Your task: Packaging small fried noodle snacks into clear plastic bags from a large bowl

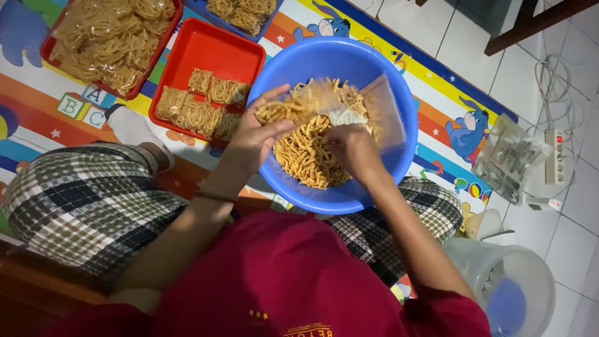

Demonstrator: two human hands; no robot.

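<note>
A round blue basin rests between my knees, filled with thin golden snack sticks. My left hand grips a clear plastic bag partly filled with the sticks, held over the basin. My right hand is closed around a pinch of sticks at the bag's mouth, just above the heap. A flap of the clear bag stands up toward the basin's far side.
A red tray with several filled packets lies beyond the basin on a colourful play mat. A second red tray with larger bags is at the top left. A stack of clear bags, a power strip and a white bucket are at the right.
</note>
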